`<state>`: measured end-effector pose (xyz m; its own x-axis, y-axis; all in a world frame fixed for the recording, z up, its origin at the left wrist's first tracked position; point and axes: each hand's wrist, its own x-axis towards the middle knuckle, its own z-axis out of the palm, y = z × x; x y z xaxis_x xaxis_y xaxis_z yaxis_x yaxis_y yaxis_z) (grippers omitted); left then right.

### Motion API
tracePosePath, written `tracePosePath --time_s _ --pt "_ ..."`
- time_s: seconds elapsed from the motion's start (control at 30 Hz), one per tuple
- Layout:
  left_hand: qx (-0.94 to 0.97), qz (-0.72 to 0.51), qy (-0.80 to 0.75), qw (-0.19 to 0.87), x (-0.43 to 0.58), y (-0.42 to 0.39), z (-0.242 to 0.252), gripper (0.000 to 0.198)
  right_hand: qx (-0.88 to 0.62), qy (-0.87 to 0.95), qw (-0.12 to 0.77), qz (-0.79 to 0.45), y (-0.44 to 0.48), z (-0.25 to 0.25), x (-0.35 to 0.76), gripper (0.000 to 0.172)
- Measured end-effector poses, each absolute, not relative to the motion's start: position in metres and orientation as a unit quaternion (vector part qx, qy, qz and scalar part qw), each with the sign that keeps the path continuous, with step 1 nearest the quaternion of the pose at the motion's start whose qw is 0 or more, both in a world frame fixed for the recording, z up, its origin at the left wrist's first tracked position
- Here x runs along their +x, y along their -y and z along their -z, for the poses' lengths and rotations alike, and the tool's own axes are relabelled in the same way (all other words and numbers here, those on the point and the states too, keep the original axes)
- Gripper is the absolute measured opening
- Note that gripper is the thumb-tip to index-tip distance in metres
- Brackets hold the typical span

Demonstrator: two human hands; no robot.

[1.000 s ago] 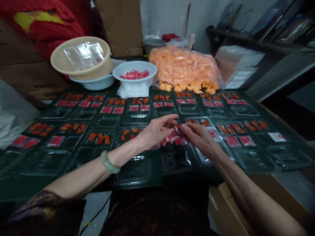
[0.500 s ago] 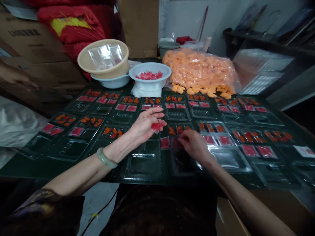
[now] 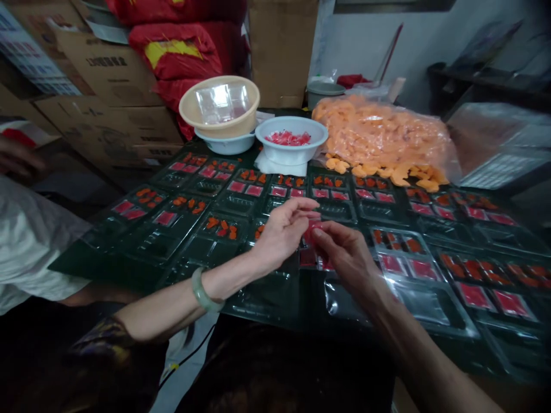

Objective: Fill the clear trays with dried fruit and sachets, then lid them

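Note:
My left hand (image 3: 282,229), with a pale green bangle (image 3: 205,291) on its wrist, is closed on small red packets (image 3: 313,229). My right hand (image 3: 346,246) meets it there, thumb and forefinger pinching the same red packets. How many packets are held is hidden by the fingers. Just below the hands, more red packets (image 3: 307,258) lie in a clear plastic tray partly covered by my right hand. To the right is another clear tray (image 3: 424,304), with orange-red pieces (image 3: 398,241) at its far end and two red packets (image 3: 407,266) in its middle compartments.
Rows of similar trays cover the dark green table (image 3: 81,261). Behind them stand a white bowl of red packets (image 3: 288,139), a beige basin (image 3: 219,109) and a large bag of orange pieces (image 3: 383,135). Another person's pale clothing (image 3: 34,235) is at the left.
My right hand has risen from the tray to meet my left hand at the packets. The view has turned left, so more of the other person shows.

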<state>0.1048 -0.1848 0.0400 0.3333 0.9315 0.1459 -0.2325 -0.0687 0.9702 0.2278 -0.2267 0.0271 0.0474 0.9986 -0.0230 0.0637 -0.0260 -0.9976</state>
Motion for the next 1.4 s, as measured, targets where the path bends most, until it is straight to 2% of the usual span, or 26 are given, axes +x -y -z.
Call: tracePosePath --time_s 0.1,0.2,0.3,0.4,0.47,0.6,0.73,0.87,1.0,1.1,1.17,1.2,1.27,1.33,1.4 --pt "0.586 -0.500 -0.387 0.507 0.077 0.177 -0.044 0.019 -0.523 0.614 0.379 -0.454 0.216 -0.026 0.233 0.016" --pt "0.604 -0.492 -0.418 0.467 0.050 0.173 -0.045 0.020 -0.501 0.705 0.264 -0.427 0.205 -0.021 0.231 0.011" --pt "0.630 -0.458 -0.443 0.444 0.031 0.174 -0.039 0.017 -0.536 0.766 0.163 -0.315 0.199 -0.011 0.220 0.017" --pt "0.671 -0.435 -0.452 0.396 0.024 0.179 -0.028 0.013 -0.582 0.788 0.074 -0.187 0.198 -0.002 0.210 0.014" --pt "0.717 -0.412 -0.436 0.354 0.024 0.184 -0.020 0.013 -0.595 0.789 0.076 -0.133 0.200 0.002 0.213 0.009" --pt "0.834 -0.303 -0.362 0.285 0.033 0.198 -0.005 0.019 -0.588 0.793 0.146 -0.069 0.208 0.000 0.237 0.016" --pt "0.901 -0.179 -0.336 0.210 0.042 0.207 0.006 0.025 -0.560 0.827 0.050 -0.015 0.224 -0.008 0.247 0.022" --pt "0.929 -0.130 -0.313 0.147 0.046 0.209 0.008 0.023 -0.561 0.827 -0.020 0.028 0.236 -0.002 0.231 0.014" --pt "0.935 -0.118 -0.309 0.130 0.046 0.210 0.006 0.021 -0.545 0.834 -0.015 0.084 0.239 0.005 0.221 0.019" --pt "0.922 -0.146 -0.323 0.156 0.045 0.208 0.005 0.024 -0.553 0.827 -0.008 0.098 0.237 -0.004 0.226 0.021" --pt "0.895 -0.208 -0.344 0.193 0.044 0.203 0.002 0.023 -0.579 0.809 0.037 0.096 0.236 -0.020 0.233 0.020" --pt "0.872 -0.247 -0.356 0.226 0.044 0.201 -0.001 0.024 -0.593 0.796 0.086 0.081 0.236 -0.029 0.235 0.020" --pt "0.806 -0.318 -0.373 0.331 0.044 0.195 -0.012 0.029 -0.607 0.763 0.221 -0.019 0.234 -0.046 0.237 0.017" --pt "0.726 -0.357 -0.372 0.455 0.043 0.192 -0.027 0.036 -0.589 0.707 0.344 -0.188 0.230 -0.056 0.230 0.012" --pt "0.656 -0.382 -0.373 0.534 0.040 0.191 -0.038 0.035 -0.553 0.642 0.405 -0.344 0.226 -0.054 0.215 0.012"
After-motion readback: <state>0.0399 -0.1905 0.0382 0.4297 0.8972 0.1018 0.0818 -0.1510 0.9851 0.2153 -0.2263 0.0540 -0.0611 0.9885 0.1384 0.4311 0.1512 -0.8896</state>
